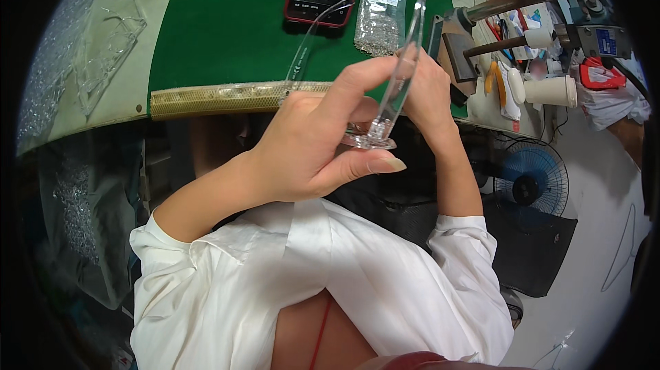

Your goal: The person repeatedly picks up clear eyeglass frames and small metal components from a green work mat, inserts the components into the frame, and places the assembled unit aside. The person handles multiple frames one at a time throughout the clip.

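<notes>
My left hand (309,133) is closed around the front of a pair of clear plastic eyeglasses (399,88), thumb below and index finger above. One temple rises past my fingers toward the upper right; the other reaches up and left over the green mat. Behind the right-hand temple, my right hand (431,92) is curled near the mat's right edge. Its fingertips are hidden, so what they hold cannot be made out. Just beyond the hands lies a clear plastic bag (379,23) of many tiny metallic pieces.
A red-cased phone (323,9) rests on the green mat (213,33), whose front edge carries a gold strip (220,101). More clear frames (113,54) lie at the left. A bench machine (522,23), orange-handled pliers (490,78) and a white cup (550,92) stand right; a blue fan (550,171) is below.
</notes>
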A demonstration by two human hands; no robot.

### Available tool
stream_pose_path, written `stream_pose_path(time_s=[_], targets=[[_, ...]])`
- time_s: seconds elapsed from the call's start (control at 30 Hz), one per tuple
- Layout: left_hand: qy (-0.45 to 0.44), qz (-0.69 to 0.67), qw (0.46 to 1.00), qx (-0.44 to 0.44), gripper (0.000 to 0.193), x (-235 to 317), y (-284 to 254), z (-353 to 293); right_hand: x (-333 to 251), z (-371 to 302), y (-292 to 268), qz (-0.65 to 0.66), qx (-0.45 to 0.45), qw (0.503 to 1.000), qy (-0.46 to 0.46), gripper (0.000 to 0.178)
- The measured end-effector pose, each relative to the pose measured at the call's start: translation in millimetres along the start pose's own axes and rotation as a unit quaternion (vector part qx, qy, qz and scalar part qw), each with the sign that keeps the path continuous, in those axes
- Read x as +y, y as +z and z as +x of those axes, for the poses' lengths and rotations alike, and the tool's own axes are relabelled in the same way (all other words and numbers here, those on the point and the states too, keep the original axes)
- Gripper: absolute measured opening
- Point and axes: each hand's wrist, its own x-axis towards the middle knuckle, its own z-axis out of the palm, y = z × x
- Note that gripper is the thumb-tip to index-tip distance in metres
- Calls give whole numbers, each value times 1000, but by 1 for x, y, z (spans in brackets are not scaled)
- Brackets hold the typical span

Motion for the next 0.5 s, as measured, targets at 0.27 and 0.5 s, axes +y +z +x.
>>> stream_pose_path(time_s=[0.27,0.5], targets=[[-28,19,999,-27,71,-2,22,22,-9,-2,-57,447,133,883,-56,26],[-8,30,1000,-5,70,-4,36,29,-26,-4,-80,334,190,900,-207,30]])
